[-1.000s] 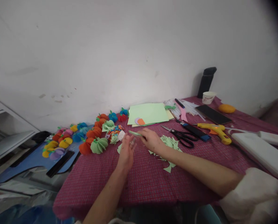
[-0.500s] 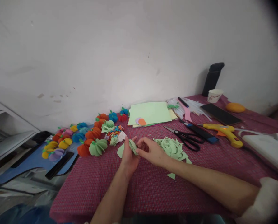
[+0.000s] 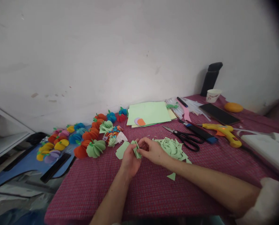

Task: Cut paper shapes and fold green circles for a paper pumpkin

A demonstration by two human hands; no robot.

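Since a second ago, the two hands have come together: the left hand point(image 3: 131, 161) has closed around the green stack point(image 3: 137, 152), which the right hand point(image 3: 154, 152) then held flat and edge-on. The stack now stands upright between them, its thin, rounded paper leaves slightly parted. It is above the near middle of the table, just right of a pale green piece point(image 3: 121, 150) of paper with one curved edge.

The left hand cups the stack from below and the left, thumb up along its side. The right hand pinches its right edge between thumb and bent forefinger, with the knuckles uppermost. The left forearm climbs steeply from the bottom edge; the right one slants in long and low from a loose, pale sleeve point(image 3: 262, 200).

Beneath lies a cloth point(image 3: 158, 197), dark red, finely checked and a little rumpled. Right of the hands, thin, curling green scraps point(image 3: 173, 149) form a loose heap, with a flat three-cornered offcut point(image 3: 171, 177) nearer the front edge. Black-handled scissors point(image 3: 175, 132) lie beyond the heap, blades partly parted. Smooth green sheets point(image 3: 149, 112) are stacked near the wall. To the left, a ribbed green pumpkin point(image 3: 96, 148) of rounded leaves touches the orange pumpkins point(image 3: 90, 134), beside a crumpled mix of coloured snippets point(image 3: 116, 135) and a soft white tissue point(image 3: 121, 137).
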